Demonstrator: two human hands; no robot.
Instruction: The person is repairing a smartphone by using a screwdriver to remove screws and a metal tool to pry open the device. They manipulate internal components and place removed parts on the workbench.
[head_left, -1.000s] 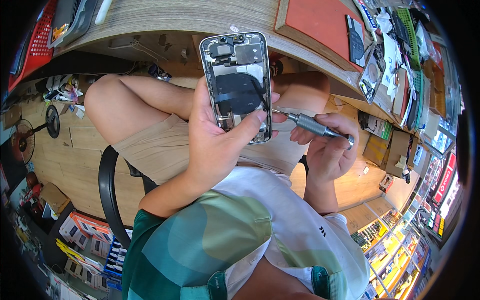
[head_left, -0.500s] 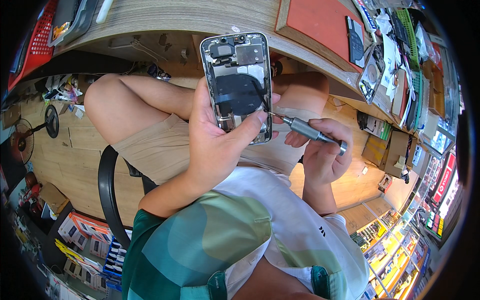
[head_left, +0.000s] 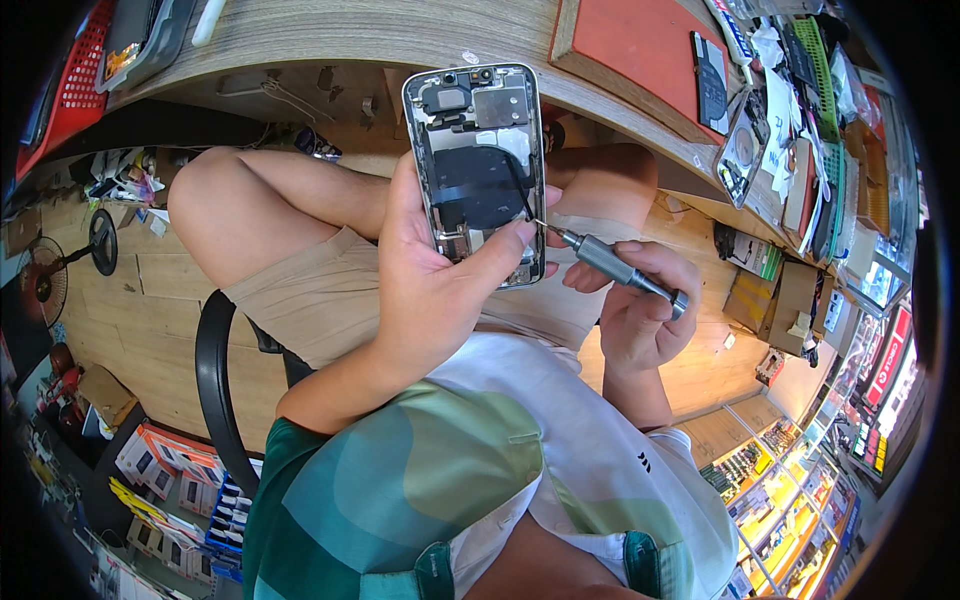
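My left hand (head_left: 432, 285) is closed round an opened phone (head_left: 470, 180), held upright over my lap, its thumb across the lower right part. The phone's insides show: camera units, metal plates, a large black pad and a thin black strip. My right hand (head_left: 645, 305) grips a grey metal screwdriver (head_left: 610, 260), slanted so that its thin tip reaches the phone's lower right edge, beside my left thumb. I cannot tell whether the tip touches a part.
A wooden desk (head_left: 320, 30) curves above, with a red board (head_left: 630, 60), a black battery-like piece (head_left: 708, 80), cluttered baskets and parts at the right. A red basket (head_left: 75, 85) sits upper left. Below are a chair (head_left: 215, 380), fan (head_left: 45, 285) and lit display case (head_left: 780, 500).
My right hand and the screwdriver have moved a little to the left and slightly up, toward the phone. My left hand and the phone have barely moved.
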